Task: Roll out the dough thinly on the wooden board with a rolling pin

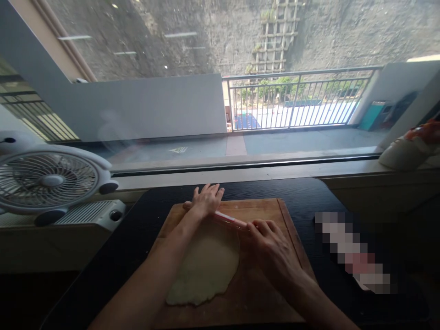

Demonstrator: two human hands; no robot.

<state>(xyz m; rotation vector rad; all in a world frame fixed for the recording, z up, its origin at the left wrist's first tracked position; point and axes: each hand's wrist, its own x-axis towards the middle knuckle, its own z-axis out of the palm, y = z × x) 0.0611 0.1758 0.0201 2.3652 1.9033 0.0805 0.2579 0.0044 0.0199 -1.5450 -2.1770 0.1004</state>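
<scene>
A flat, pale sheet of dough (pixel 209 266) with an uneven edge lies on a wooden cutting board (pixel 264 298). Across its far end, at a slant, is a rolling pin (pixel 231 220) whose middle looks reddish and shiny, perhaps wrapped in plastic. My left hand (pixel 208 200) rests palm down on the pin's left part, fingers stretched out and spread. Around the pin's right end the fingers of my right hand (pixel 270 238) are curled, hiding that end. My left forearm covers part of the dough's left side.
The board lies on a black table (pixel 130 247) beneath a large window. A white fan (pixel 51 181) stands at the left by a white slatted unit (pixel 92 213). A blurred-out object (pixel 354 252) lies on the right, and a white pot (pixel 405 151) sits on the sill.
</scene>
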